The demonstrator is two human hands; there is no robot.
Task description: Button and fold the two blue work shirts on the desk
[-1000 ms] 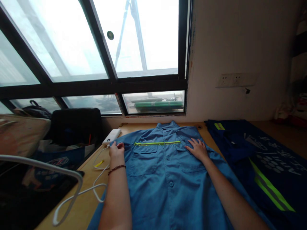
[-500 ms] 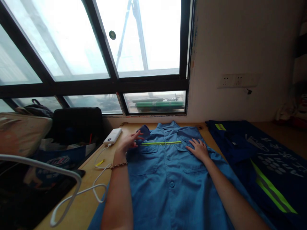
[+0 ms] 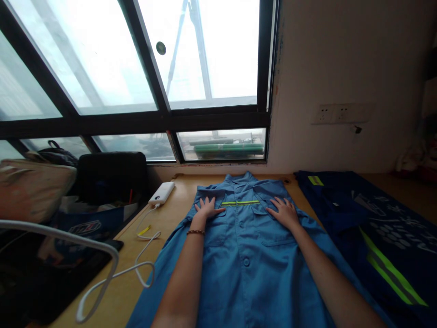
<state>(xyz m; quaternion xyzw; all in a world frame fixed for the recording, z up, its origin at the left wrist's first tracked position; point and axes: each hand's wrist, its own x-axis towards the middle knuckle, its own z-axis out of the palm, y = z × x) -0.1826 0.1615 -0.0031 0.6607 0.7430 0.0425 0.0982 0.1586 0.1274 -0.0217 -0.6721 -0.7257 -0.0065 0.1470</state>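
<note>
A blue work shirt [image 3: 225, 269] lies front side up on the wooden table, collar toward the window. It has a yellow-green stripe across the chest, pockets and buttons down the middle. My left hand [image 3: 206, 209], a bracelet at its wrist, rests with spread fingers on the shirt's left chest, over the folded sleeve and the end of the stripe. On the opposite chest, above the pocket, my right hand [image 3: 285, 213] lies flat with its fingers apart. Both sleeves appear folded inward across the upper front.
Left of the shirt, a white power bank [image 3: 161, 193] with a white cable [image 3: 136, 264] lies on the table [image 3: 119, 296]. Dark blue garments [image 3: 368, 228] with reflective strips lie at the right. A black chair [image 3: 112, 177] and bags stand beyond the left edge. Window and wall close off the back.
My left hand has moved right and laid the left sleeve, raised before, inward onto the chest. It now rests spread on top. My right hand has stayed in place.
</note>
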